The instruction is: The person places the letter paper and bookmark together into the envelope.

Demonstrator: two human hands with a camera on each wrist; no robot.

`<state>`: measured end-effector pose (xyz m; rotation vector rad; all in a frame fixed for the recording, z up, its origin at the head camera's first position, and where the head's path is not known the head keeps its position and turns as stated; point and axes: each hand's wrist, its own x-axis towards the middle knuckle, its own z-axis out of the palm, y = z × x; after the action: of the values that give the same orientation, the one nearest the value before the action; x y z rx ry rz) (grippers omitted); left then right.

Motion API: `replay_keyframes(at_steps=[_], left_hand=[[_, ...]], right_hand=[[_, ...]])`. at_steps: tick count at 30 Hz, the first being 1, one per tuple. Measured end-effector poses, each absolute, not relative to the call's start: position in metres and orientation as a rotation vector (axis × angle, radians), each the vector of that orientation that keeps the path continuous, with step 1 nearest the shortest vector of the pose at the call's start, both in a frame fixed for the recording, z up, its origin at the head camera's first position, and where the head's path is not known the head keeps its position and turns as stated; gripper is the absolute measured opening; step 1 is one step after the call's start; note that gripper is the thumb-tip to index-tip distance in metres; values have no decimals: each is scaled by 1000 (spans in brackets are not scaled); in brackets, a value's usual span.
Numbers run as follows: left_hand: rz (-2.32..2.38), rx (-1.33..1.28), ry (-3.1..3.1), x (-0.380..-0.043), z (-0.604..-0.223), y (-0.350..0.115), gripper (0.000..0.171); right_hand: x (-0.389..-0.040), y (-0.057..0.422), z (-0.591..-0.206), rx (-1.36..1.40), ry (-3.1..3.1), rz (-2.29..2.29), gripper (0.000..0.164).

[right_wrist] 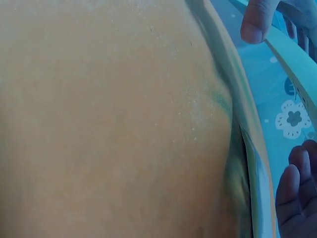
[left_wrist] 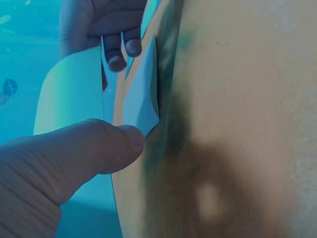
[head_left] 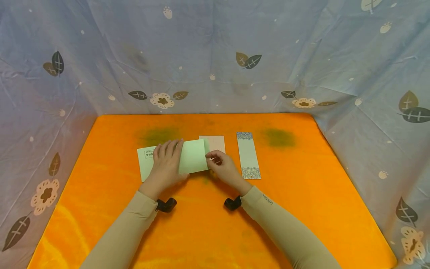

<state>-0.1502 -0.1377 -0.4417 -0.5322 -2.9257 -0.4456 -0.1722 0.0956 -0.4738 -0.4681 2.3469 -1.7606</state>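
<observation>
A long pale green envelope (head_left: 193, 157) with small print near its left end lies across the middle in the head view. My left hand (head_left: 167, 164) grips it from above, fingers spread over its face and thumb along the near edge. The left thumb (left_wrist: 106, 146) shows at that edge in the left wrist view. At the envelope's right end, my right hand (head_left: 226, 168) pinches the edge near the flap between thumb and index finger. Its other fingers (right_wrist: 297, 183) show loosely bent in the right wrist view. A pale pink paper (head_left: 215, 141) lies partly hidden behind the envelope.
To the right of the right hand lies a narrow white card (head_left: 248, 153) with blue patterned ends. An orange cloth (head_left: 302, 201) covers the table. Patterned grey-blue curtains (head_left: 208, 56) stand along the back and both sides.
</observation>
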Motion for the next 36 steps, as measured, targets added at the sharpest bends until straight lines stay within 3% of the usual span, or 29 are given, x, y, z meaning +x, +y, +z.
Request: replay_keyframes(at_steps=[16,25,36], left_hand=[[-481,-510,-2924,-150,-447,-144,114],[-505,-468,-2925,-150,-446,-150,117],[-524,-444,-2942,-148,-445,-156,118]], right_hand=[[-176,102,-477,-492,2372,-1667,33],[-186,122,-473,-338,2433,-1669,56],[-189,139,-476,-162,2594,-1551,65]])
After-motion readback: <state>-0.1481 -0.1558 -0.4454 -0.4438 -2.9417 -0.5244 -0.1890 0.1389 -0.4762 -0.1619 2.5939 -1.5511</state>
